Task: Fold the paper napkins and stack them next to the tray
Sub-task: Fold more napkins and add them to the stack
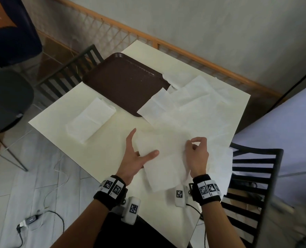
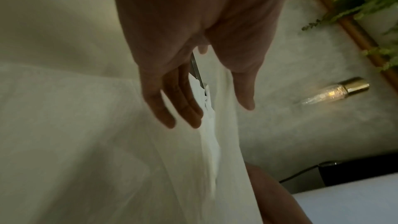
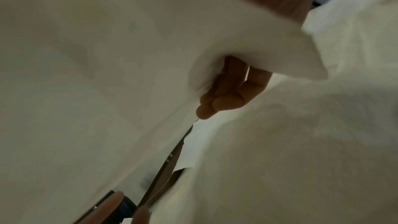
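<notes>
Your left grip [image 1: 137, 154] is spread flat, fingers straight, thumb out toward the right grip [image 1: 197, 154]. That one has fingers [image 3: 217, 101] curled in a pinch, both wrists banded, forearms side by side.

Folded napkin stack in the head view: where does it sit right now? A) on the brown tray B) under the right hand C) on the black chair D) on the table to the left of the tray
D: the folded napkin stack lies on the bare table just off the left edge of the brown tray, apart from both hands.
</notes>
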